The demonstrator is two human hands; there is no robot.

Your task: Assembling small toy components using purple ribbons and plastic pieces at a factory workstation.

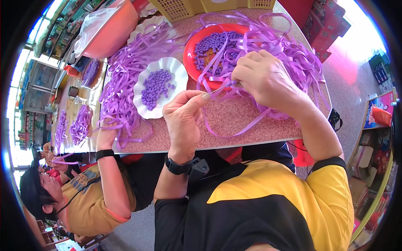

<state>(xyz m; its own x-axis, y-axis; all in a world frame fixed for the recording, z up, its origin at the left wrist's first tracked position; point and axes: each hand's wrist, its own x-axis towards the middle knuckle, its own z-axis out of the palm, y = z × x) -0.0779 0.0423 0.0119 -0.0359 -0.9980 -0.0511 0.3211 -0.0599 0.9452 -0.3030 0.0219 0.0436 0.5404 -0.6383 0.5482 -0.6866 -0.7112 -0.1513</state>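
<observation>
My left hand (184, 115) is closed in a pinch on one end of a thin needle-like piece (217, 89), over the front of the table. At its other end my right hand (266, 77) is closed too, its fingertips at a small purple bead (233, 83); its curled fingers hide part of what they grip. Loose purple ribbon (247, 125) loops below both hands. Behind them is a red plate (189, 54) of purple beads, with ribbons across its right side. To the left stands a white fluted plate (178, 75) holding more purple beads (155, 88).
Purple ribbons lie heaped at right (297, 62) and left (121, 79). A yellow basket (176, 10) and a pink basin (111, 31) stand at the back. At left a co-worker (90, 192) has a hand (106, 136) in the ribbons. Red boxes (326, 25) are stacked beyond the table.
</observation>
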